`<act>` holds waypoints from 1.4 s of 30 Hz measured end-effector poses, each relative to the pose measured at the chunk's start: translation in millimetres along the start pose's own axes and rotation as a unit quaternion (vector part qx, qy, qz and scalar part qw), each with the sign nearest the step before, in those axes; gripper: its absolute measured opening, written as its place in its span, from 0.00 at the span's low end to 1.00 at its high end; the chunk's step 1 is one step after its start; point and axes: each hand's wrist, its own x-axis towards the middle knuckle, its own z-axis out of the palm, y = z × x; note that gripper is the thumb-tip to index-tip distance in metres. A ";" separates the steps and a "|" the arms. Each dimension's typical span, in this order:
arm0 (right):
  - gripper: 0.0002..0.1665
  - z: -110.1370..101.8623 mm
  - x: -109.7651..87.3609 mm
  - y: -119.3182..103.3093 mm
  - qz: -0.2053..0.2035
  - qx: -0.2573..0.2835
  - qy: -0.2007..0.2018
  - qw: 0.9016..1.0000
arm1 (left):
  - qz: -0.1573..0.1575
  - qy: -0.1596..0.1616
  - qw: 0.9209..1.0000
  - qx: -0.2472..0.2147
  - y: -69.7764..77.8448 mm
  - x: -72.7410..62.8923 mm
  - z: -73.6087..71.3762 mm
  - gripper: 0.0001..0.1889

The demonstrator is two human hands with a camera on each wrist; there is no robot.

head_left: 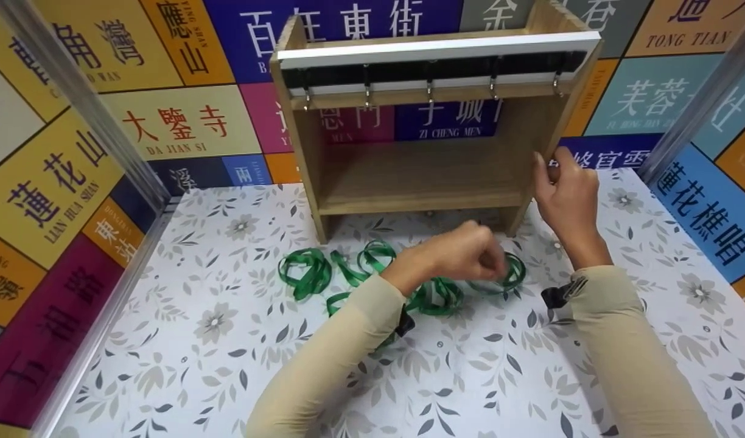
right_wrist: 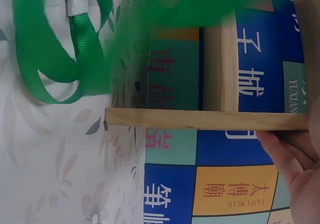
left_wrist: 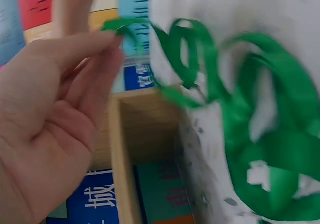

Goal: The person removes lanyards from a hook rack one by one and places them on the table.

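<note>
My left hand (head_left: pixel 464 249) is held over the table, in front of the wooden rack (head_left: pixel 421 201). Between thumb and fingertips it pinches a loop of green lanyard (left_wrist: pixel 172 46), whose looser coils hang beyond the hand in the left wrist view. My right hand (head_left: pixel 568 191) grips the edge of the rack's right side panel; in the right wrist view its fingers lie against that board (right_wrist: pixel 215 119). A metal clasp (right_wrist: pixel 77 1) shows on a green ribbon in the same view. Other coiled green lanyards (head_left: pixel 314 274) lie on the table left of my left hand.
Several metal hooks (head_left: pixel 430 91) hang along the rack's black-and-white front strip. The rack stands near the back wall (head_left: pixel 190 121), covered with coloured Chinese name panels. A flower-patterned white cloth (head_left: pixel 214 371) covers the table. Metal posts (head_left: pixel 114 121) rise at the corners.
</note>
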 end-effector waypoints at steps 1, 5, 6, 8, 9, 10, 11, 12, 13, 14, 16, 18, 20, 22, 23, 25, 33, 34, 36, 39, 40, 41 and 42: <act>0.28 -0.4 0.1 -0.5 0.005 0.000 -0.004 1.000 | -0.001 -0.023 1.000 0.014 -2.5 -1.9 1.9 0.06; 0.29 -1.2 0.4 -1.3 0.025 0.003 -0.016 1.000 | -0.036 -0.052 0.995 0.074 -11.8 -7.4 5.9 0.07; 0.29 -1.2 0.4 -1.3 0.029 0.003 -0.019 0.999 | -0.048 -0.048 0.994 0.083 -14.1 -8.5 6.0 0.07; 0.29 -1.4 0.3 -1.1 0.036 0.003 -0.024 0.999 | -0.069 -0.039 0.992 0.094 -18.7 -9.7 6.1 0.08; 0.30 -1.4 0.4 -1.0 0.038 0.002 -0.025 0.999 | -0.079 -0.035 0.991 0.097 -20.8 -9.9 6.1 0.08; 0.30 -1.7 0.4 -1.1 0.041 0.001 -0.026 0.999 | -0.090 -0.032 0.991 0.099 -22.5 -9.8 6.0 0.08; 0.30 -2.0 0.2 -1.4 0.043 0.000 -0.027 0.999 | -0.103 -0.030 0.989 0.098 -24.1 -9.3 6.0 0.08; 0.31 -2.3 0.2 -1.8 0.044 -0.002 -0.027 0.999 | -0.118 -0.029 0.988 0.098 -25.4 -8.5 6.2 0.09; 0.31 -2.7 0.0 -2.3 0.045 -0.003 -0.026 0.999 | -0.132 -0.028 0.986 0.098 -26.4 -7.6 6.4 0.09; 0.31 -3.1 -0.1 -3.1 0.046 -0.005 -0.027 0.999 | -0.147 -0.028 0.984 0.098 -27.4 -6.7 6.7 0.10; 0.32 -3.6 -0.6 -4.4 0.046 -0.008 -0.029 0.998 | -0.173 -0.027 0.980 0.098 -29.2 -4.6 7.9 0.11; 0.32 -3.5 -0.8 -5.4 0.044 -0.010 -0.030 0.999 | -0.188 -0.027 0.977 0.096 -30.6 -3.1 9.5 0.11; 0.32 -3.0 -1.1 -5.6 0.040 -0.009 -0.030 0.999 | -0.192 -0.023 0.976 0.096 -31.8 -1.9 11.1 0.12; 0.31 -2.3 -1.1 -5.4 0.037 -0.006 -0.027 0.999 | -0.184 -0.017 0.977 0.103 -32.7 -0.3 12.4 0.12; 0.31 -2.1 -1.0 -5.4 0.036 -0.004 -0.025 0.999 | -0.181 -0.013 0.977 0.108 -33.2 0.4 13.0 0.12; 0.31 -1.6 -0.8 -5.2 0.037 -0.001 -0.024 0.999 | -0.180 -0.006 0.976 0.121 -34.0 2.0 13.6 0.13; 0.30 -1.0 -0.5 -5.3 0.041 -0.001 -0.028 0.999 | -0.196 -0.006 0.974 0.117 -36.6 -1.7 11.5 0.17; 0.30 -1.0 -0.5 -5.4 0.041 -0.001 -0.028 0.999 | -0.189 0.001 0.976 0.108 -37.1 -4.6 10.0 0.19; 0.30 -1.1 -0.1 -5.4 0.040 -0.002 -0.030 0.999 | -0.168 0.020 0.981 0.091 -37.6 -11.9 5.3 0.21; 0.32 -2.3 0.3 -5.0 0.042 -0.006 -0.035 0.999 | -0.132 0.059 0.987 0.077 -39.1 -26.9 -3.4 0.22; 0.32 -2.9 0.4 -4.8 0.043 -0.007 -0.037 0.998 | -0.123 0.072 0.987 0.075 -39.4 -32.9 -6.5 0.22; 0.33 -3.4 0.5 -4.2 0.044 -0.008 -0.039 0.998 | -0.115 0.084 0.987 0.077 -39.9 -39.0 -9.4 0.20; 0.33 -3.9 0.6 -3.4 0.045 -0.010 -0.041 0.998 | -0.110 0.095 0.986 0.077 -40.2 -45.6 -12.4 0.19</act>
